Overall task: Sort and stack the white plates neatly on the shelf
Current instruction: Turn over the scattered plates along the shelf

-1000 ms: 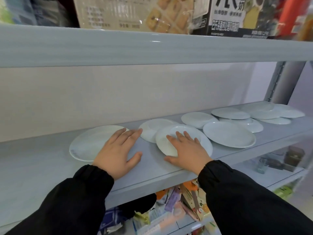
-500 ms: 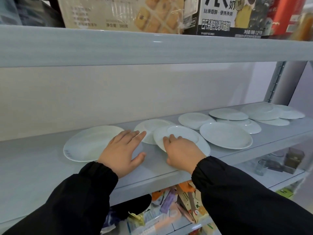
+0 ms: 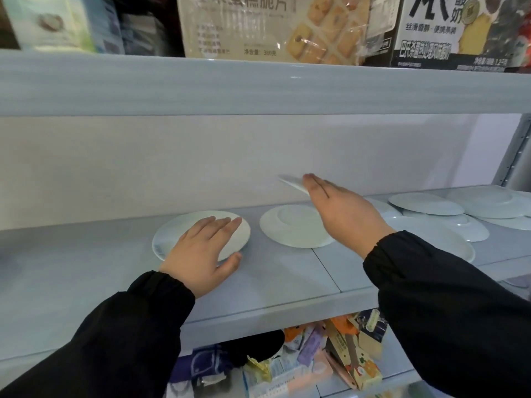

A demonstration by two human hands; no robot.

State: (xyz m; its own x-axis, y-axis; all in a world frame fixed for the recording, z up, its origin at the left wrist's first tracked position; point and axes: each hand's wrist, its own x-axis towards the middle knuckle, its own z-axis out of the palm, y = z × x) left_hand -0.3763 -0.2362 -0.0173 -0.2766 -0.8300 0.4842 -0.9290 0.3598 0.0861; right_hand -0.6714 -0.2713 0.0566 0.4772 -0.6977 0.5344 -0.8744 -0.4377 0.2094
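Right hand grip: the right hand [image 3: 344, 216] holds a tilted plate [image 3: 292, 183] in the air. The fingers lie straight and close together on its upper face. The thumb is hidden, so I cannot tell how it clamps from below.
Tilted plate: only a thin blurred part of the rim shows past the fingertips. It slopes down toward the right, above the middle plate and in front of the pale back wall.
Left hand grip: the left hand [image 3: 201, 249] rests flat on the left plate [image 3: 178, 228], fingers straight and together. The thumb is spread out to the side, on the shelf board [image 3: 273, 280] just beside the rim.
Left plate: it lies flat on the shelf board, the right half covered by the hand.
Middle plate: the middle plate [image 3: 293, 228] lies near the left plate, not touching it. It seems to be upside down, with a foot ring showing.
Right side: a large plate [image 3: 431, 239] lies near the front edge. Behind it, further plates [image 3: 425, 203] overlap each other in a loose heap.
Sleeves: both arms wear black sleeves [image 3: 138, 326].
Upper shelf: the upper shelf [image 3: 258, 84] carries a biscuit packet [image 3: 273, 27] and a black carton [image 3: 448, 33].
Frame: a metal upright [image 3: 517, 159] stands at the far right.
Below: colourful packets [image 3: 316, 366] lie under the shelf board.
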